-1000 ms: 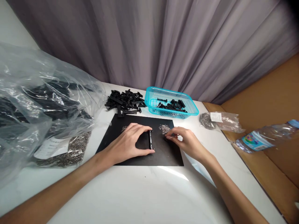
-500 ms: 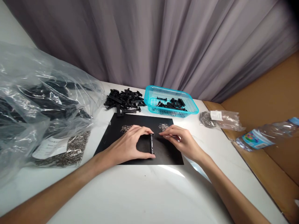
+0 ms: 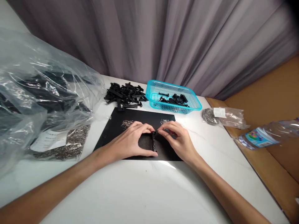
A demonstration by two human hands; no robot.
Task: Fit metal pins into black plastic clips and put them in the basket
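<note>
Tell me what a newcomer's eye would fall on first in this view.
Probably the bright turquoise basket at the back of the table, with a loose heap of black parts just left of it. Next, over the black mat at the centre, the left hand holds a slim black part by its ends, the right hand close beside it. A big clear plastic bag fills the left side.

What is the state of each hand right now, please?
Left hand: closed, holding a black part by its two ends.
Right hand: at the part's far end; whether it pinches anything small cannot be told.
</note>
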